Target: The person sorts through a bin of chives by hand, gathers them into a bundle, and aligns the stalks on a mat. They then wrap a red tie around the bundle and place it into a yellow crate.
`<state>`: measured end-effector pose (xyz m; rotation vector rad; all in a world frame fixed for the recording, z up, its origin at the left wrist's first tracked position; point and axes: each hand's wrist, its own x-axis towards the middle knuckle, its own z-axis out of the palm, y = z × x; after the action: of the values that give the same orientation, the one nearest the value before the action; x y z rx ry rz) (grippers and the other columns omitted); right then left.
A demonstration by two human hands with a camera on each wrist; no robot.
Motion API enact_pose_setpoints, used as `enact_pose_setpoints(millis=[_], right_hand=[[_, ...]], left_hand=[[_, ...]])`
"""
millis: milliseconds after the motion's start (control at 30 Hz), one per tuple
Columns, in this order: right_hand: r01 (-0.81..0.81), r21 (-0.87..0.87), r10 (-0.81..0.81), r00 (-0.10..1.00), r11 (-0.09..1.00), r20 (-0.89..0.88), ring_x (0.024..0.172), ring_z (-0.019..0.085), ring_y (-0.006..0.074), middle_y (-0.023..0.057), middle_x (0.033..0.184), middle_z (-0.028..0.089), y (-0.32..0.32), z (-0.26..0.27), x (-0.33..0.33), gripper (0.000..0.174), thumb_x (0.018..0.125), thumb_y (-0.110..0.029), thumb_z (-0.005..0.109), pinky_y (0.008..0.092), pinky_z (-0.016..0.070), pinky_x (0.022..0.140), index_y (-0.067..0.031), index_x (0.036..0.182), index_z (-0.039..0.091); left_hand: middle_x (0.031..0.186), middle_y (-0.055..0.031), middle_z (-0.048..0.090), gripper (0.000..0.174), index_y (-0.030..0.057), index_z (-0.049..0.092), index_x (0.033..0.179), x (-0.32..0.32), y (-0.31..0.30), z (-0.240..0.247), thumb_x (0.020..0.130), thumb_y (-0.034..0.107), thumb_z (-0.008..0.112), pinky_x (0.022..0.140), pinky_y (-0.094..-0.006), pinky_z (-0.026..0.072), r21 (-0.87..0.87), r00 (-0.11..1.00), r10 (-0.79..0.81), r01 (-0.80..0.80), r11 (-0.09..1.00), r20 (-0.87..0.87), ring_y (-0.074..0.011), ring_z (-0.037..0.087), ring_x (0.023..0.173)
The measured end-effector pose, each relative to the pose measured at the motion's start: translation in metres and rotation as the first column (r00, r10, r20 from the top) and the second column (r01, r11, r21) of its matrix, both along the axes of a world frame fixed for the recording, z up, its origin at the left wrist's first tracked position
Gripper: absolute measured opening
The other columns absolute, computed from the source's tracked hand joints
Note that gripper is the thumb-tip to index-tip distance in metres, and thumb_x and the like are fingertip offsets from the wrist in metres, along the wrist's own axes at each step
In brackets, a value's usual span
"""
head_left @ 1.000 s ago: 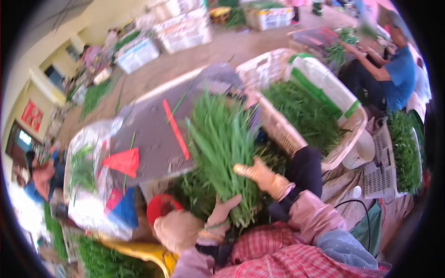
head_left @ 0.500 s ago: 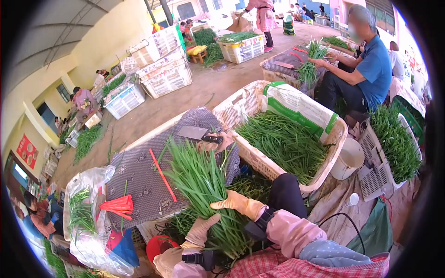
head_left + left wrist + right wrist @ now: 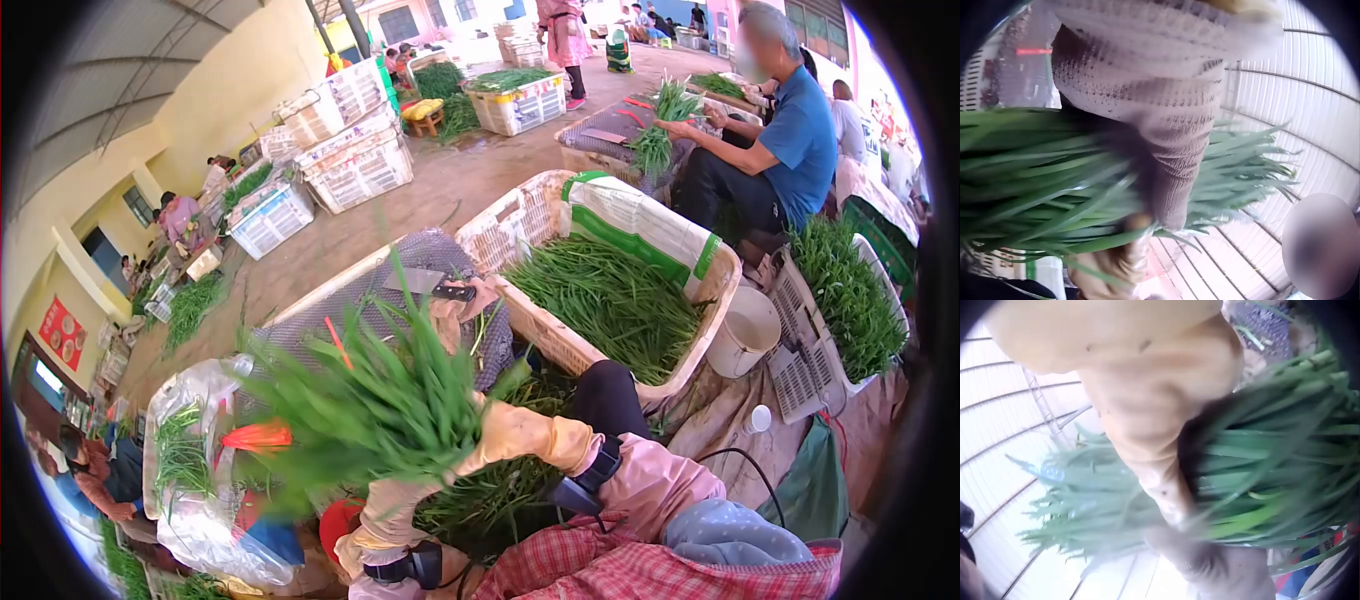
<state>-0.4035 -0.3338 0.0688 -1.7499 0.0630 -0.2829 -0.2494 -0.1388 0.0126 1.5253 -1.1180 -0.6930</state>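
Note:
A thick bunch of long green chives point(image 3: 385, 400) is held up in front of the body between both gloved hands, its leaves fanning to the left over the work surface, blurred. My left hand point(image 3: 400, 508), in a pale knitted glove, grips it from the near left side; in the left wrist view its thumb point(image 3: 1175, 187) lies across the leaves. My right hand point(image 3: 515, 437), in an orange-yellow glove, grips the bunch from the right, with the thumb point(image 3: 1157, 465) over the leaves in the right wrist view. The two hands are close together. Most other fingers are hidden behind the leaves.
A cleaver point(image 3: 418, 281) lies on the patterned cloth surface point(image 3: 300, 335) beyond the bunch. Red strips point(image 3: 255, 438) lie at its left, beside a plastic-covered bin point(image 3: 190, 500). A crate point(image 3: 545, 325) of chives and a white bucket point(image 3: 745, 330) stand to the right. A person point(image 3: 800, 140) sits beyond.
The bunch has swung left and tilted from nearly upright to leaning over the surface, covering part of the red strips. Both hands still grip it; the right hand has turned.

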Motion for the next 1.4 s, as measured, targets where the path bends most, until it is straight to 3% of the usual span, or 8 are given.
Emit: enact_pose_setpoints(millis=[67,233,267,533,633,767,1067,1400], right_hand=[[-0.144,0.081,0.150,0.986,0.986,-0.077,0.124,0.046,0.0215,0.0118,0.137,0.047,-0.001,-0.027,-0.010,0.113,0.063,-0.020,0.087,0.0359,0.0376,0.105,-0.0057,0.148,0.014],[-0.314,0.455,0.187,0.935,0.833,0.303,0.131,0.036,0.0177,0.0078,0.147,0.033,0.011,-0.012,-0.031,0.106,0.068,-0.013,0.083,0.0363,0.0267,0.110,-0.0075,0.149,0.015],[-0.102,0.080,0.074,0.953,0.992,0.293,0.129,0.039,0.0203,0.0107,0.145,0.036,0.004,-0.014,-0.029,0.104,0.065,-0.019,0.085,0.0362,0.0294,0.109,-0.0072,0.147,0.022],[0.340,-0.421,-0.152,0.895,0.841,0.419,0.133,0.035,0.0336,0.0217,0.137,0.043,0.020,-0.011,0.004,0.100,0.059,-0.030,0.082,0.0447,0.0231,0.113,-0.0036,0.143,0.033],[0.314,-0.430,-0.088,0.879,0.846,0.468,0.129,0.041,0.0285,0.0154,0.136,0.047,0.011,0.004,0.004,0.071,0.073,-0.038,0.075,0.0457,0.0179,0.116,-0.0062,0.131,0.050],[0.216,-0.291,-0.029,0.845,0.932,0.534,0.129,0.039,0.0330,0.0146,0.132,0.049,0.017,0.007,0.014,0.065,0.071,-0.035,0.076,0.0464,0.0223,0.114,-0.0040,0.124,0.055],[0.200,-0.477,-0.012,0.929,0.856,0.370,0.139,0.022,0.0405,0.0245,0.143,0.036,0.006,0.025,0.011,0.086,0.063,-0.045,0.080,0.0528,0.0143,0.114,-0.0001,0.129,0.051],[0.088,-0.672,0.141,0.950,0.735,0.279,0.137,0.029,0.0392,0.0241,0.140,0.040,-0.006,0.050,0.019,0.109,0.058,-0.064,0.075,0.0518,0.0110,0.115,-0.0052,0.141,0.036]], left_hand=[[0.108,-0.0063,0.064,0.054,0.0014,0.059,0.116,-0.020,0.012,-0.005,0.069,0.014,0.082,0.085,-0.0311,0.0482,-0.004,0.996,0.061,-0.062,0.998,-0.070,-0.0158,0.060,0.096],[0.107,-0.0064,0.064,0.052,0.0016,0.059,0.115,-0.040,0.005,0.011,0.071,0.015,0.081,0.084,-0.0315,0.0484,-0.044,0.983,0.135,-0.141,0.989,-0.122,-0.0162,0.060,0.095],[0.107,-0.0064,0.064,0.051,0.0017,0.059,0.115,-0.041,0.001,0.014,0.071,0.016,0.080,0.084,-0.0316,0.0484,-0.053,0.982,0.135,-0.143,0.988,-0.131,-0.0162,0.060,0.095],[0.105,-0.0065,0.064,0.047,0.0019,0.059,0.114,-0.032,-0.041,0.034,0.074,0.017,0.077,0.084,-0.0324,0.0488,-0.072,0.992,0.024,-0.033,0.997,-0.127,-0.0168,0.060,0.094],[0.104,-0.0065,0.064,0.045,0.0020,0.059,0.114,-0.032,-0.049,0.038,0.075,0.018,0.076,0.083,-0.0327,0.0489,-0.056,0.993,0.017,-0.024,0.998,-0.121,-0.0170,0.060,0.093],[0.104,-0.0066,0.064,0.044,0.0022,0.059,0.113,-0.030,-0.052,0.038,0.076,0.019,0.075,0.083,-0.0331,0.0491,-0.032,0.993,0.028,-0.032,0.999,-0.118,-0.0173,0.061,0.093],[0.102,-0.0067,0.063,0.039,0.0025,0.059,0.112,-0.025,-0.056,0.040,0.080,0.020,0.072,0.082,-0.0340,0.0495,-0.008,0.993,0.054,-0.055,0.998,-0.108,-0.0179,0.061,0.091],[0.100,-0.0068,0.063,0.035,0.0028,0.059,0.111,-0.023,-0.048,0.037,0.083,0.022,0.068,0.081,-0.0349,0.0499,0.026,0.994,0.077,-0.075,0.997,-0.071,-0.0186,0.061,0.090]])
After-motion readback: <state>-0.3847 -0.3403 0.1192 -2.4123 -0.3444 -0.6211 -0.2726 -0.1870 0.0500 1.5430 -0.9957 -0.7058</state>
